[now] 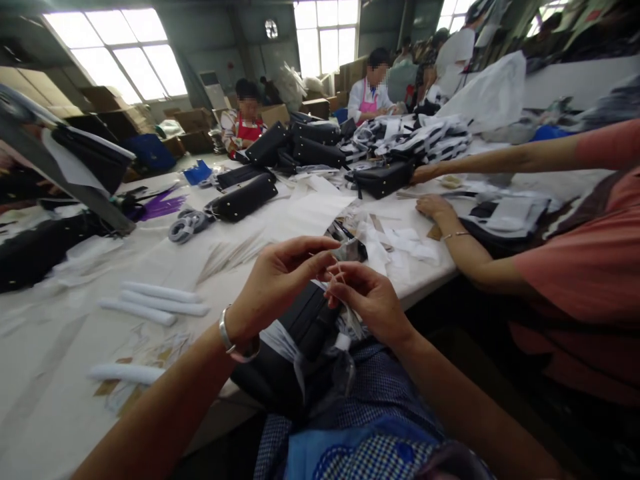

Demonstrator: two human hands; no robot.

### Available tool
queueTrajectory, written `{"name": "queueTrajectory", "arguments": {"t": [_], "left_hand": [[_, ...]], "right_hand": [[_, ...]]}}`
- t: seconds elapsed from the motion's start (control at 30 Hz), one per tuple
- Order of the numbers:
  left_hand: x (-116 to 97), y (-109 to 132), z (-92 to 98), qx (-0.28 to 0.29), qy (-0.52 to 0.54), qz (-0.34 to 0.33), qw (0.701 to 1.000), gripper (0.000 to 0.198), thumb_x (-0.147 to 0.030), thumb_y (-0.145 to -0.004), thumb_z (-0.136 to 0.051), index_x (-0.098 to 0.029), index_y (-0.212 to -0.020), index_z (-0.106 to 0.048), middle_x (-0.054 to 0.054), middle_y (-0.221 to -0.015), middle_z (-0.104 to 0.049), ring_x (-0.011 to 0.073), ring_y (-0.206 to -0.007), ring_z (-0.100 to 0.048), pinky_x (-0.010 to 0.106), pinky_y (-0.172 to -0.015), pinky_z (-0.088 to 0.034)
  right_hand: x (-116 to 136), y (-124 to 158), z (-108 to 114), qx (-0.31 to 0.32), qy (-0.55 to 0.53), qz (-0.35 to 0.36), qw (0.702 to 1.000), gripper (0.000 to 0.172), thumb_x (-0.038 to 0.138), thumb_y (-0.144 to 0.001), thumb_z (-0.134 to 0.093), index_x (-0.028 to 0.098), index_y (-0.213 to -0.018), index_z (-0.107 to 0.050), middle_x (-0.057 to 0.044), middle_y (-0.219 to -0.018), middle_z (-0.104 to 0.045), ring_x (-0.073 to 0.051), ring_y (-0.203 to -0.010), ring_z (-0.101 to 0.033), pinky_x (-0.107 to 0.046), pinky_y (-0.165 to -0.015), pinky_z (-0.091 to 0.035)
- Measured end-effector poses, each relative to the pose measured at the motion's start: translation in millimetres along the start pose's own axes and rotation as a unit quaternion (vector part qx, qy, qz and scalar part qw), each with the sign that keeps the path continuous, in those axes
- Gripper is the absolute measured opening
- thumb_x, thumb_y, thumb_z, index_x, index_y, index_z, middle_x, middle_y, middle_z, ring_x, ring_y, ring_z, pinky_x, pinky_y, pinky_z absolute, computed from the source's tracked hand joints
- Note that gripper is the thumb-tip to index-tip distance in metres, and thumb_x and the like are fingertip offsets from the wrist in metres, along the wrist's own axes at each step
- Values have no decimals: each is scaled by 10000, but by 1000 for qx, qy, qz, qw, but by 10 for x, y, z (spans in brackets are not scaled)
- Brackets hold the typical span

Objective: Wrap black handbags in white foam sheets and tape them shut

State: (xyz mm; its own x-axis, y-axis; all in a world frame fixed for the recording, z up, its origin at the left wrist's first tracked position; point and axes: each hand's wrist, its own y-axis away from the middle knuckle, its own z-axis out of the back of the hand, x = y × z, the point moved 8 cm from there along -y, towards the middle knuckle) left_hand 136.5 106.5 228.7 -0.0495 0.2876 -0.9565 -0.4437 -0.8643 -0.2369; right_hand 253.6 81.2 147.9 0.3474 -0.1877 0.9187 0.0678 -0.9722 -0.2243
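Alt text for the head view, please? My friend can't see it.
A person's left hand and right hand pinch thin pale strands above a black leathery bag at a white table's edge. A coworker in a salmon shirt is to the right.

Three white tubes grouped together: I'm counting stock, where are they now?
In the head view, the three tubes lie on the white table, left of the person's left hand, beyond a fourth tube.

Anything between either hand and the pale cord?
Nothing visible. The left hand and right hand both have fingertips on the pale cord, up in front of the lap. The black item lies below them, not in between.
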Motion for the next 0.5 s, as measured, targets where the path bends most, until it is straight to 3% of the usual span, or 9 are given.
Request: {"name": "queueTrajectory", "arguments": {"t": [0.1,0.2,0.37,0.5], "left_hand": [[170,9,-32,9,18,30,999,266,-336,-825,-731,-189,-1047,-732,60,-911,-731,167,-747,-684,278,-724,-568],[447,77,-183,56,19,71,996,261,-349,-818,-731,-192,-1027,-741,67,-895,-737,180,-750,-690,287,-722,-570],[860,235,-526,177,-13,90,980,264,-369,-862,-671,-206,-1060,-733,67,-916,-747,190,-796,-696,288,-763,-554],[1031,221,-681,213,-59,78,972,274,-407,-869,-646,-229,-1055,-739,60,-931,-754,206,-805,-699,289,-764,-552]], "right_hand": [[-239,224,346,-55,-12,-70,996,232,393,-782,-787,190,-879,-729,11,-606,-623,-100,-479,-532,-226,-475,-423],[-458,532,667,-89,-19,-120,989,309,473,-793,-761,173,-866,-737,4,-644,-618,-45,-397,-385,-197,-373,-252],[-738,1019,917,-45,-1,-194,980,502,615,-751,-740,141,-916,-744,-24,-691,-642,-36,-432,-351,-194,-411,-207],[-769,1193,910,-15,14,-215,976,589,608,-682,-798,157,-1057,-741,-14,-692,-650,-72,-550,-477,-197,-540,-333]]}}
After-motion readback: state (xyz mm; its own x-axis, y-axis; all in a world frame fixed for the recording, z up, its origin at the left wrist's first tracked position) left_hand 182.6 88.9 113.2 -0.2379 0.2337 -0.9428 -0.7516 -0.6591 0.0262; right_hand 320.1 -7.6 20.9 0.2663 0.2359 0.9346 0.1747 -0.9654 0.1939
